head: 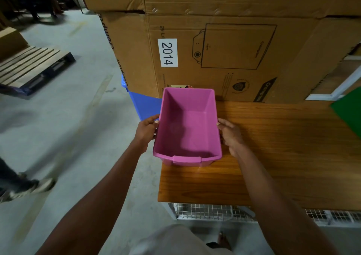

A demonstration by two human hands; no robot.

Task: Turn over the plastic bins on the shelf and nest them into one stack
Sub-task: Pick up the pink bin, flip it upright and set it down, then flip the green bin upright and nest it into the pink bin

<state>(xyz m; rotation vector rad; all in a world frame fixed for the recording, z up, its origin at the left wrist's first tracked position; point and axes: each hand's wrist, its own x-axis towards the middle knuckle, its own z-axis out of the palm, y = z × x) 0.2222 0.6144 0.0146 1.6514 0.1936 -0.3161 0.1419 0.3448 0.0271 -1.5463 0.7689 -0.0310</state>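
Observation:
A pink plastic bin is upright, its opening facing up and nothing inside it, over the left end of the wooden shelf top. My left hand grips its left rim and my right hand grips its right rim. Just behind and left of it a blue bin pokes out, mostly hidden by the pink bin and a carton. At the right edge of the view a green bin shows only partly.
Large cardboard cartons stand stacked at the back of the shelf top. A wire mesh panel sits under the front edge. On the concrete floor to the left lies a wooden pallet; another person's shoes are at far left.

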